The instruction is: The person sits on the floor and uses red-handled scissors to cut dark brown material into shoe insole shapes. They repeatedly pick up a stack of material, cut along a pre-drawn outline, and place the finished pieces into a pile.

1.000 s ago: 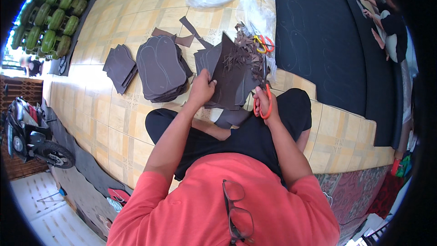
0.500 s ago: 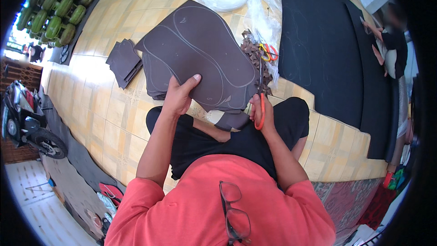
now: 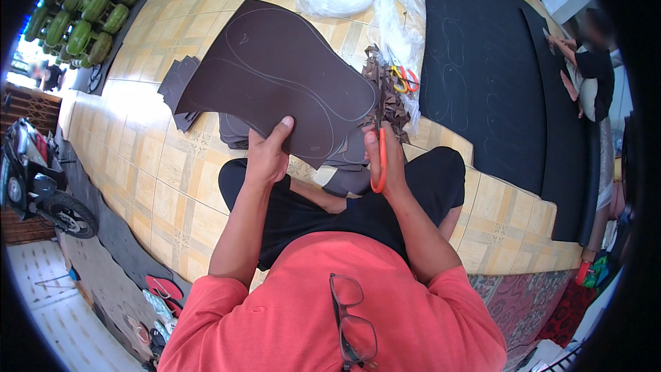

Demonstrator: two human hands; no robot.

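Left hand: my left hand [image 3: 267,157] clamps the near edge of the dark sheet [image 3: 275,76], thumb on top.
Sheet: I hold it raised at 12 o'clock above my lap, pale sole outlines drawn on it.
Right hand: my right hand [image 3: 385,158] is closed around the orange-handled scissors [image 3: 379,158], at the sheet's 4 o'clock edge.
Scraps: a scrap pile [image 3: 389,96] lies at 1 o'clock on the tiled floor [image 3: 158,165].

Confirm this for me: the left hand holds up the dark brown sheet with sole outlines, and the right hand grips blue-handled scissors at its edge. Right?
Not quite: the scissors have orange handles, not blue, as the head view shows. The rest holds: the left hand holds up the dark brown sheet with sole outlines, and the right hand grips the scissors at its edge.
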